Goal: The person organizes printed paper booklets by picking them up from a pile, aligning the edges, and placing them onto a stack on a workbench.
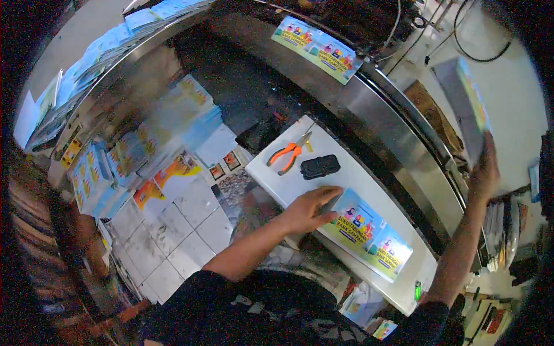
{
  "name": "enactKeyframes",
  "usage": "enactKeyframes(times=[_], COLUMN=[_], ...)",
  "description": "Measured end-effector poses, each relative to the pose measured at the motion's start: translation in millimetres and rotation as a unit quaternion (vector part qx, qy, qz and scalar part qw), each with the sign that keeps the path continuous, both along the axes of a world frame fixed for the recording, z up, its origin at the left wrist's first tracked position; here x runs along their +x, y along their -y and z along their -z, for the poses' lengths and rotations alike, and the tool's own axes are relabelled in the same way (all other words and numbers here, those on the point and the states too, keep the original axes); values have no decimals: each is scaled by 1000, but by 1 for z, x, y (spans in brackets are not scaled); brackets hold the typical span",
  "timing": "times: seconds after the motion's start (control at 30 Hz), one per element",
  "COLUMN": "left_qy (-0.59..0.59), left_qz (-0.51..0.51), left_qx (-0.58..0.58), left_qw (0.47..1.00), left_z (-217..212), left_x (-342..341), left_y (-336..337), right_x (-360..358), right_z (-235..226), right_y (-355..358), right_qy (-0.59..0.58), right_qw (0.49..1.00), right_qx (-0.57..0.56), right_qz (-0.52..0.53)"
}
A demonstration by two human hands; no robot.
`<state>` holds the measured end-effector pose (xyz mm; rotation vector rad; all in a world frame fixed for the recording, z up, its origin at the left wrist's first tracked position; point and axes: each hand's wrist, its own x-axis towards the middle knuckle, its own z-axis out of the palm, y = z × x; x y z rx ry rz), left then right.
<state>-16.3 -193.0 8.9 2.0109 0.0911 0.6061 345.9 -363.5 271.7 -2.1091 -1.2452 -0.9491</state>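
Observation:
My right hand (486, 173) is raised at the right, closed on the lower end of a printed booklet (478, 101). The booklet is held up on edge and a little blurred. My left hand (314, 209) rests at the left end of a colourful printed booklet (360, 222) lying on a narrow white table (412, 294). Its thumb and fingers are apart around the booklet's corner. Beyond that hand lie pliers (288, 153) with orange handles and a black oblong object (321, 166). A small green lighter-like item (418, 290) sits near the table's right end.
A long metal-sided machine (375, 112) runs behind the table, with another printed booklet (317, 49) on top. Stacks of booklets (92, 179) stand on the tiled floor (179, 242) at left. A row of booklets (86, 75) lines the upper-left ledge. Cables (482, 57) hang at upper right.

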Motion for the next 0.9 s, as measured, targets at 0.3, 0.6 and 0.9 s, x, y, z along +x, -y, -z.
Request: enactKeyframes(times=[0.3,0.6,0.9], left_qy=[-24,17,18], left_qz=[-7,-16,-18], left_qx=[-25,-21,-42], left_qw=[999,1000,999], left_z=[2,4,1], left_x=[-3,0,-2], left_y=[-2,-2,0], right_x=[-64,-234,-208], right_z=[138,151,147], right_y=[-12,88,85], right_qy=[-113,-161,-326], right_qw=[937,873,868], right_qx=[-327,-454,-366], right_qz=[41,-78,-74])
